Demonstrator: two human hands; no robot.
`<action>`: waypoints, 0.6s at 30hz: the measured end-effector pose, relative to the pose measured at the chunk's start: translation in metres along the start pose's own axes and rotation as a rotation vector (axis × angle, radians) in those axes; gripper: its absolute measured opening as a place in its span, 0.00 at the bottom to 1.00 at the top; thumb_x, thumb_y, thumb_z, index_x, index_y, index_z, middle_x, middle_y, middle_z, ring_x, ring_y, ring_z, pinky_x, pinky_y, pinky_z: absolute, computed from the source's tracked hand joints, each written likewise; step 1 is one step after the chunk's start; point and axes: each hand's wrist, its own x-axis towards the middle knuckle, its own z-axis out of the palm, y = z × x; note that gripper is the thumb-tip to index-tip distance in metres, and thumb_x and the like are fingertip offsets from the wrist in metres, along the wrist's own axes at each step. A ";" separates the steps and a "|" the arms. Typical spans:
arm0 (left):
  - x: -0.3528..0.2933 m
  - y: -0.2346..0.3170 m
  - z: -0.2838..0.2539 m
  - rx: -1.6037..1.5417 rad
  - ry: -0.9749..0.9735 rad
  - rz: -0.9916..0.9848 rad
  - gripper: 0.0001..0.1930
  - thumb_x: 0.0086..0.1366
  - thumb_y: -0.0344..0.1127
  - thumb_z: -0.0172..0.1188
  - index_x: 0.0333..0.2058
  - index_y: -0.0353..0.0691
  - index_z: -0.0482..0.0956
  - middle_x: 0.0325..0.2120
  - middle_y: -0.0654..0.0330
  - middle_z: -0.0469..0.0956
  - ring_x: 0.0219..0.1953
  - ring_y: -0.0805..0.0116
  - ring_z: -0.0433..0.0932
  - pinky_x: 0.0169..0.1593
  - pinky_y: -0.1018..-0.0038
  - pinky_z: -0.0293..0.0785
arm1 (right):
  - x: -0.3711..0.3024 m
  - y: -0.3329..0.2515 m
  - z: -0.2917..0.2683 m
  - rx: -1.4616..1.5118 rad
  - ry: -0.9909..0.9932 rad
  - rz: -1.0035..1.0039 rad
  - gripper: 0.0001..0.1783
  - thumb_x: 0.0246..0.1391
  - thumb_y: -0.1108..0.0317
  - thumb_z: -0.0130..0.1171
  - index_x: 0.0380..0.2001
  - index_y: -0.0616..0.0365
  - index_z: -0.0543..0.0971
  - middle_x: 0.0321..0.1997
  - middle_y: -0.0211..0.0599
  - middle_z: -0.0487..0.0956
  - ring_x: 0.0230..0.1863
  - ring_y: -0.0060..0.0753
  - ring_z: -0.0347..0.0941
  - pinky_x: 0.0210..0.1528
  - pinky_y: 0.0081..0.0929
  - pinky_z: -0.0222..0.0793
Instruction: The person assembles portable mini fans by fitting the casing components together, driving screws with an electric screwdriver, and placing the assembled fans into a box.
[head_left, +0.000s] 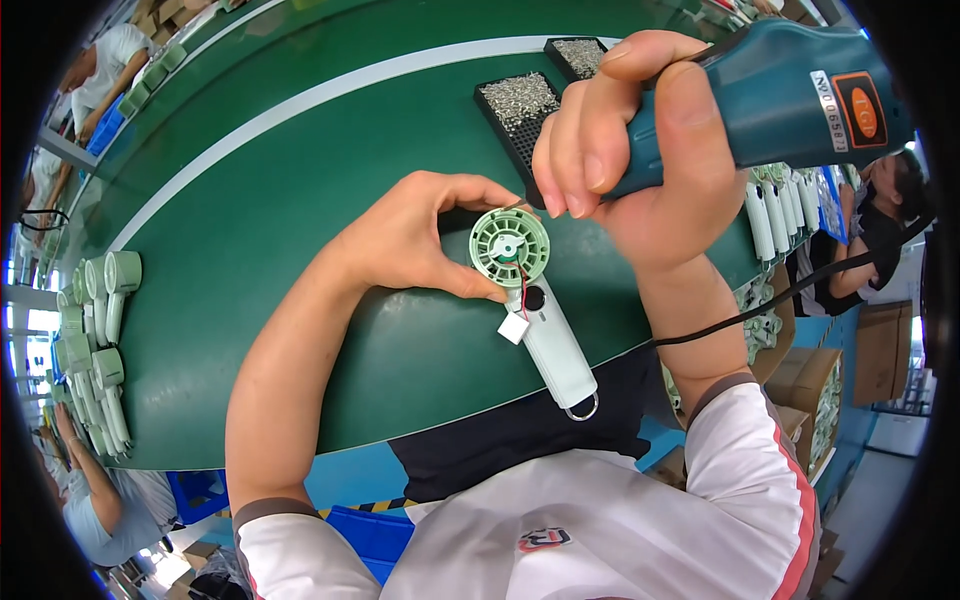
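Observation:
My left hand [415, 235] grips the round green head of a handheld fan [556, 345], thumb on one side and fingers on the other. The fan lies on the green table with its white handle pointing toward me and a metal ring at the end. Red and black wires and a small white block [513, 328] hang beside its neck. In my right hand [650, 150] is a teal electric screwdriver [770, 95], fingers wrapped round its front. Its tip reaches down to the upper rim of the fan head; whether it touches a screw I cannot tell.
Beyond my right hand sit two black trays of small screws, a near one [520, 105] and a far one [577, 55]. Several fans stand at the table's left edge [100, 330], and white fan handles [775, 215] at the right. A black cord [770, 300] crosses my right forearm. Other people work around.

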 end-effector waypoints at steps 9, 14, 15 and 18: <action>-0.001 0.001 -0.002 0.038 -0.011 -0.020 0.37 0.42 0.33 0.84 0.52 0.29 0.78 0.44 0.55 0.84 0.49 0.70 0.82 0.60 0.72 0.73 | -0.002 0.003 0.008 -0.047 0.033 0.011 0.18 0.72 0.59 0.42 0.52 0.60 0.73 0.18 0.33 0.69 0.13 0.28 0.62 0.16 0.32 0.67; -0.004 -0.001 -0.001 0.030 0.006 -0.025 0.37 0.41 0.34 0.85 0.51 0.29 0.78 0.45 0.55 0.84 0.50 0.70 0.81 0.61 0.71 0.73 | -0.001 0.008 0.013 -0.084 0.013 -0.021 0.17 0.72 0.63 0.41 0.50 0.64 0.72 0.18 0.34 0.69 0.13 0.27 0.63 0.17 0.32 0.68; -0.004 -0.002 -0.001 0.029 0.008 -0.012 0.37 0.41 0.34 0.84 0.51 0.29 0.79 0.44 0.55 0.84 0.50 0.70 0.81 0.61 0.71 0.73 | -0.001 0.010 0.015 -0.081 0.011 -0.022 0.17 0.72 0.63 0.41 0.50 0.64 0.72 0.18 0.34 0.69 0.13 0.27 0.63 0.17 0.32 0.68; 0.000 0.006 -0.001 0.024 -0.016 -0.001 0.36 0.41 0.33 0.84 0.50 0.31 0.79 0.44 0.56 0.84 0.50 0.69 0.81 0.61 0.71 0.72 | -0.004 0.014 0.017 -0.265 0.045 -0.005 0.12 0.71 0.68 0.44 0.48 0.66 0.72 0.18 0.35 0.70 0.14 0.27 0.65 0.17 0.31 0.68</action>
